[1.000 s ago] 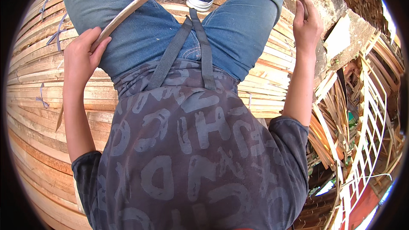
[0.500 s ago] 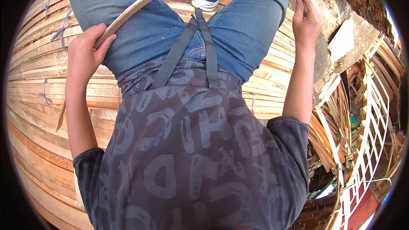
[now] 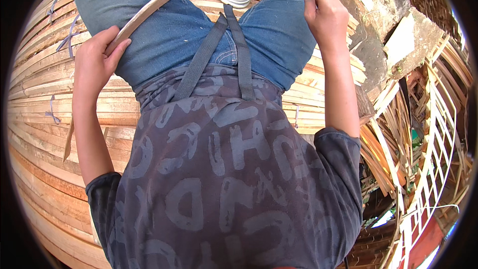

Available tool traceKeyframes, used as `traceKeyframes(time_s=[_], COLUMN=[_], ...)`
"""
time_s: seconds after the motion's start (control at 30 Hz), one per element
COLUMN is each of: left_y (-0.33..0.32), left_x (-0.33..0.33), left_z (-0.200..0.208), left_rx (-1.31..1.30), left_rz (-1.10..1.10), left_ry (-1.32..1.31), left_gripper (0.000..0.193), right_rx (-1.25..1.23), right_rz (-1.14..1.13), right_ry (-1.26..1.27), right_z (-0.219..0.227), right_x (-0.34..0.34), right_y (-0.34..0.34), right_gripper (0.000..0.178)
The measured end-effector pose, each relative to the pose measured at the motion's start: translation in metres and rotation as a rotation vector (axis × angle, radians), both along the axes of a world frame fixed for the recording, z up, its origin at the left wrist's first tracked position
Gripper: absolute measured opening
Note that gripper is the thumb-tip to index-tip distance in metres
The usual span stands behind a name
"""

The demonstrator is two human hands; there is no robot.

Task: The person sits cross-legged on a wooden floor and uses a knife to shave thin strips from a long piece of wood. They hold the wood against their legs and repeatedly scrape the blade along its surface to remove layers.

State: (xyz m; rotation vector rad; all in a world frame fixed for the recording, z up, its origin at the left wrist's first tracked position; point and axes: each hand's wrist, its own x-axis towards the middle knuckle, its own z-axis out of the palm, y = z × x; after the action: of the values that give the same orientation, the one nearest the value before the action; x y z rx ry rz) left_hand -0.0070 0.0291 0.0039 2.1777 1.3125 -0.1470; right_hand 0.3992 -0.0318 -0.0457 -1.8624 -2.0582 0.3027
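Note:
A long, curved wooden strip is gripped between the thumb and fingers of my left hand, beside my left thigh. It slants up over the thigh and runs out at the top edge, with a rough, splintered spot partway along. A thin wooden end shows behind my left forearm; I cannot tell if it belongs to the same strip. My right hand is over my right knee, fingers curled and index finger pointing up at the top edge. What it grips there, if anything, is out of sight.
Beneath me lie stacked wooden strips, some tied with bluish string. My shoe rests at the top middle. To the right are a stone slab, a loose heap of thin offcuts and a pale slatted lattice.
My right hand has moved left, from beyond the right knee to over it, and slightly up. The left hand and the strip have shifted only slightly left.

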Motion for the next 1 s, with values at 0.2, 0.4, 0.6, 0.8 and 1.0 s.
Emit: traceKeyframes(time_s=[0.2,0.4,0.6,0.8,1.0], left_y=[0.001,0.006,0.002,0.005,0.009], left_x=[0.001,0.0,0.005,0.0,0.009], left_z=[0.003,0.004,0.002,0.005,0.005], left_rx=[-0.026,-0.05,-0.017,-0.043,-0.024], left_rz=[0.025,-0.01,0.004,-0.014,-0.043], left_ry=[0.011,0.048,0.015,0.043,0.041], left_gripper=[0.029,0.029,0.034,0.031,0.03], right_rx=[0.096,-0.049,-0.055,-0.058,-0.068], right_rz=[-0.083,-0.004,-0.123,0.055,-0.148], right_ry=[-0.026,-0.018,-0.135,-0.066,-0.161], right_z=[-0.012,-0.002,-0.025,-0.006,-0.04], right_x=[0.038,-0.005,0.029,0.002,0.031], right_y=[0.007,-0.003,0.004,0.002,-0.004], right_gripper=[0.027,0.028,0.021,0.028,0.024])
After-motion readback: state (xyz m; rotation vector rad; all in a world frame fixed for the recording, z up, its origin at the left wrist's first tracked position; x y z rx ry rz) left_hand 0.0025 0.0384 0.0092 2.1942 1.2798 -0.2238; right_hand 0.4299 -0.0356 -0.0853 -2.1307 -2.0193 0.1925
